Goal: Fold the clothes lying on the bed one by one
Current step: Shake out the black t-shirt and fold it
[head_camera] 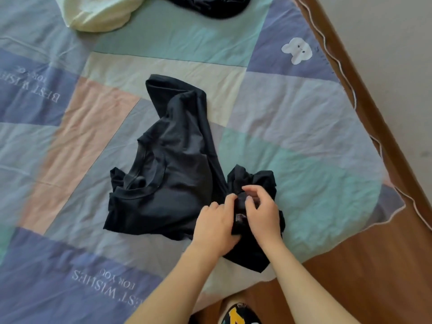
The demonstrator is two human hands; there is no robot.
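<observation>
Since the black shirt point(168, 164) lies crumpled mid-bed on the patchwork sheet point(304, 136), it looks thin, limp, light; best taken at hem or shoulder seams. Left hand point(216, 226) and right hand point(261, 211) pinch bunched fabric at its near corner. Cream garment point(100, 12) and dark garment point(210, 5) wait at the far edge.

Left hand point(216, 226), right hand point(263, 215): fingers curled, touching.
</observation>
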